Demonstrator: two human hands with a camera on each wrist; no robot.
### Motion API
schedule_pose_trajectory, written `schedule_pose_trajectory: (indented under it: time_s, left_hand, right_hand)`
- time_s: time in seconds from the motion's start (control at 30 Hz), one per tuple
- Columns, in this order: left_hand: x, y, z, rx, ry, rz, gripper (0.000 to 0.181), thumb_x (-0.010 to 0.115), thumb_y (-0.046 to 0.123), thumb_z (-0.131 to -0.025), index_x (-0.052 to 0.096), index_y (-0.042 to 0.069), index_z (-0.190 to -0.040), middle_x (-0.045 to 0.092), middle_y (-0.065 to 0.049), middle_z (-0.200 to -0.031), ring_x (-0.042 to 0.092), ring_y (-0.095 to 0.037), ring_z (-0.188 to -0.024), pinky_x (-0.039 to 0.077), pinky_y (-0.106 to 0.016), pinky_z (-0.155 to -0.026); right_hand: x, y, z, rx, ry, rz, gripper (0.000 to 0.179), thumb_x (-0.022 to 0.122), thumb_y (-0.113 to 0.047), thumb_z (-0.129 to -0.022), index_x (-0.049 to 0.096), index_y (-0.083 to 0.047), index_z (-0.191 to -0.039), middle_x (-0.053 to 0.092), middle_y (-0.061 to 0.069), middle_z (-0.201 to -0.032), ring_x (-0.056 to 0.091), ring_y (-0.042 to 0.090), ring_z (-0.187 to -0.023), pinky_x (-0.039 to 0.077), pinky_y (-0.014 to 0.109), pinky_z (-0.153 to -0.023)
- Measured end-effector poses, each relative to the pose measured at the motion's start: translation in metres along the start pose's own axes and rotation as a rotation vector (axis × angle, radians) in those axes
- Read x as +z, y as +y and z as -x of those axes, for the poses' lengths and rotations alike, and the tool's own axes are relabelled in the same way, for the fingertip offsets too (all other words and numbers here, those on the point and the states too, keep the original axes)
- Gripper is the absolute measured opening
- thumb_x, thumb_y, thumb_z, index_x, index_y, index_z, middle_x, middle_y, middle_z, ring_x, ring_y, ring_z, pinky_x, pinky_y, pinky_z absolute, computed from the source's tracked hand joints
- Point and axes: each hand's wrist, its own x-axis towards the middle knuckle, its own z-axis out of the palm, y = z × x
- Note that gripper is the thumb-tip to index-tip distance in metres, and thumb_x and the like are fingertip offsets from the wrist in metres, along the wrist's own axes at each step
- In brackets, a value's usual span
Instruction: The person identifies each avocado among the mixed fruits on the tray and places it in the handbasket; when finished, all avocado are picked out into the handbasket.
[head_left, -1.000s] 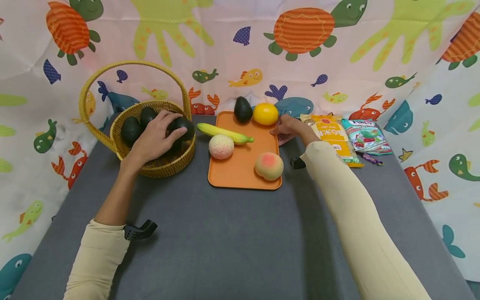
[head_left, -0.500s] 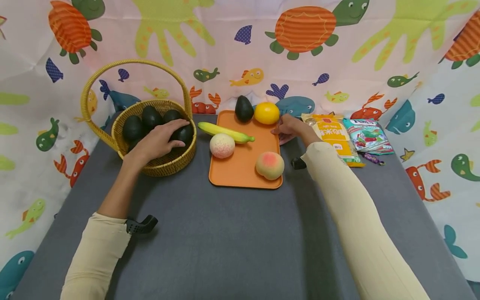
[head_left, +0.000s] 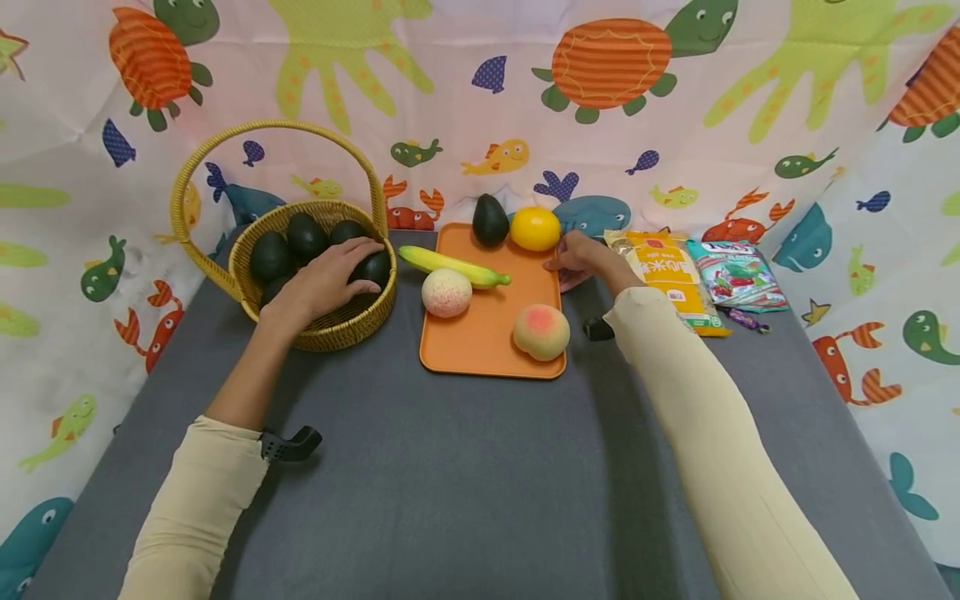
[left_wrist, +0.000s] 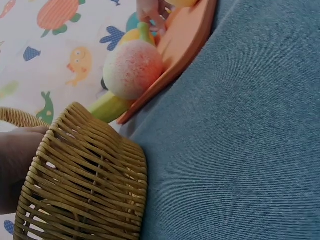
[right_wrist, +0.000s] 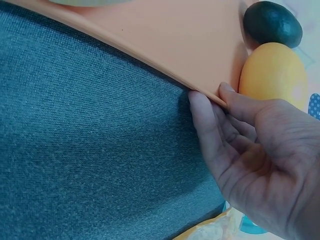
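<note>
At the left, my left hand [head_left: 322, 279] reaches into the yellow wicker basket [head_left: 348, 333], its fingers and thumb around a dark avocado [head_left: 372, 268] by the right wall. Several more avocados [head_left: 272, 257] lie there. In the left wrist view, the basket's wall hides most of this hand. My right hand [head_left: 581, 258] pinches the right rim of an orange tray [head_left: 487, 346], thumb on top and fingers below, as the right wrist view shows. On the tray are an avocado [head_left: 491, 221], a yellow lemon-like fruit [head_left: 535, 228], a banana [head_left: 457, 268] and two peaches [head_left: 541, 332].
Right of the tray lie a yellow food packet [head_left: 667, 279], a teal candy bag [head_left: 738, 275] and a small purple wrapped candy [head_left: 746, 321]. The basket's tall handle [head_left: 277, 125] arches over its opening. A sea-animal printed cloth [head_left: 450, 83] hangs behind the grey table [head_left: 450, 483].
My left hand has lowered the avocado into the basket's right side, and its fingers stay around it. The right hand keeps its pinch on the tray. The head view has shifted slightly.
</note>
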Motion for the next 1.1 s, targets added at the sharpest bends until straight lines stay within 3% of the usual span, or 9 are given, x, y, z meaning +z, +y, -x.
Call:
schedule_pose_trajectory:
  time_s: [0.17,0.53,0.73,0.83,0.97,1.1]
  left_hand:
    - [0.002,0.001,0.001,0.027,0.010,-0.016,0.072,0.065,0.034,-0.104,0.032,0.014,-0.165,0.032,-0.019,-0.169,0.029,-0.044,-0.157,0.025,-0.064,-0.127]
    - [-0.002,0.004,0.007,-0.016,0.047,-0.082,0.071,0.059,0.043,-0.106,0.034,0.012,-0.164,0.033,-0.023,-0.168,0.031,-0.046,-0.155,0.028,-0.064,-0.126]
    - [-0.004,0.005,0.010,-0.007,0.103,-0.077,0.066,0.057,0.043,-0.107,0.040,0.010,-0.161,0.037,-0.023,-0.165,0.035,-0.046,-0.152,0.029,-0.064,-0.125]
    - [-0.003,0.009,0.010,0.041,0.211,-0.070,0.056,0.062,0.036,-0.106,0.052,0.007,-0.153,0.048,-0.022,-0.157,0.046,-0.044,-0.145,0.035,-0.063,-0.122]
    - [-0.002,0.016,0.009,0.141,0.420,-0.062,0.037,0.068,0.024,-0.103,0.068,0.002,-0.133,0.064,-0.021,-0.137,0.062,-0.040,-0.127,0.048,-0.059,-0.111]
    - [0.000,0.025,0.007,0.207,0.592,-0.056,0.025,0.071,0.019,-0.101,0.075,0.000,-0.116,0.070,-0.020,-0.122,0.067,-0.037,-0.112,0.056,-0.055,-0.099]
  right_hand:
    - [-0.001,0.002,0.000,0.003,0.004,0.015,0.024,0.066,-0.020,-0.103,0.054,0.000,-0.101,0.067,0.006,-0.070,0.072,0.016,-0.058,0.064,0.031,-0.068]
    - [-0.001,-0.001,0.003,-0.008,0.001,0.018,0.026,0.068,-0.021,-0.103,0.053,0.001,-0.103,0.067,0.008,-0.071,0.073,0.017,-0.060,0.064,0.033,-0.070]
    - [0.000,-0.002,0.004,0.005,-0.001,0.018,0.026,0.068,-0.022,-0.103,0.052,-0.001,-0.104,0.067,0.007,-0.072,0.073,0.017,-0.060,0.064,0.032,-0.071]
    - [0.001,-0.002,0.004,0.006,0.001,0.018,0.026,0.068,-0.022,-0.103,0.052,-0.001,-0.104,0.067,0.006,-0.072,0.073,0.017,-0.060,0.064,0.032,-0.071]
    - [0.001,-0.002,0.003,0.006,0.008,0.016,0.026,0.067,-0.022,-0.103,0.052,-0.001,-0.105,0.067,0.007,-0.073,0.073,0.017,-0.060,0.064,0.032,-0.071]
    - [0.001,-0.002,0.004,-0.002,0.002,0.008,0.026,0.067,-0.021,-0.103,0.052,0.000,-0.104,0.068,0.007,-0.072,0.073,0.017,-0.060,0.064,0.032,-0.071]
